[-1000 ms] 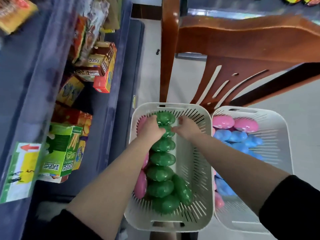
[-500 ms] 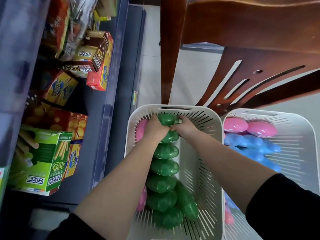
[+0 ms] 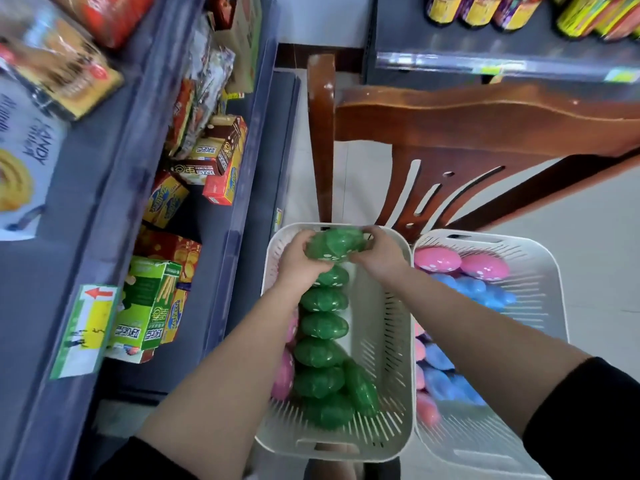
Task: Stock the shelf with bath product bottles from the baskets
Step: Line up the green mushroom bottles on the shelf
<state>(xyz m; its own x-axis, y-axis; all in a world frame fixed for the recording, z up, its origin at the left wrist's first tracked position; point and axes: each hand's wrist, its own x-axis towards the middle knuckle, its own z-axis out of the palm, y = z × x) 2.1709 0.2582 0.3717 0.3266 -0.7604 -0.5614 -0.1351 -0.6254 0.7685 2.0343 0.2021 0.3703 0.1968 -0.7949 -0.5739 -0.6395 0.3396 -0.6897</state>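
Observation:
A green bath product bottle with white dots is held at the far end of the left white basket, raised above the others. My left hand grips its left side and my right hand grips its right side. Below it a row of several green bottles fills the basket, with pink ones along its left wall. The right white basket holds pink bottles and blue bottles.
A blue-grey shelf unit stands at the left, packed with snack boxes. A brown wooden chair rises behind the baskets. Another shelf with bottles sits at the top right. Pale floor lies at the right.
Both hands have closed round the top green bottle and lifted it up out of the row. The view has tilted upward, showing more of the shelves.

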